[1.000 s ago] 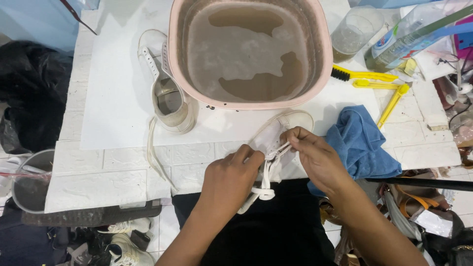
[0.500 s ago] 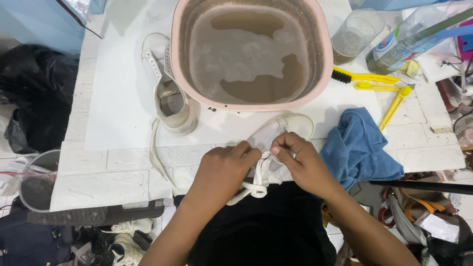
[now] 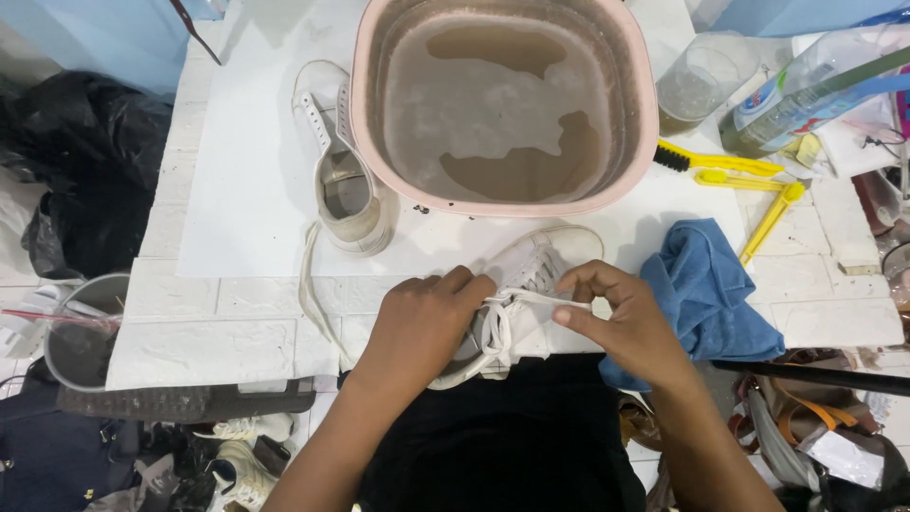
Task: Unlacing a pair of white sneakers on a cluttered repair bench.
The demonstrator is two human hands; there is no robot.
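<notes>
A white sneaker [image 3: 531, 284] is lying on the white worktop [image 3: 237, 209] at its near edge, toe pointing away from the person, and both hands are working over its laced top. The left hand [image 3: 422, 322] is resting on the shoe's left side, its fingers [image 3: 464, 284] curled closed and pinching the white shoelace [image 3: 507, 301] where it comes off the eyelets. The right hand [image 3: 621, 318] is sitting just to the right, its thumb and forefinger closed on the same lace, which is running taut and nearly level between the two sets of fingers. Below them a loose loop of lace is hanging down over the sneaker's side toward the person's black clothing. The toe cap is showing beyond the fingers, clear of both hands.

Further out from the fingers, a pink basin [image 3: 502, 104] of murky brown water is standing on the worktop. To the left of the left fingers, a second sneaker [image 3: 346, 185] is lying beside the basin, unlaced, with a loose lace [image 3: 308, 284] trailing toward the near edge. Just right of the right hand, a blue cloth [image 3: 706, 294] is lying crumpled, touching the wrist side. Beyond it, a yellow brush [image 3: 720, 163] is lying near the basin.
</notes>
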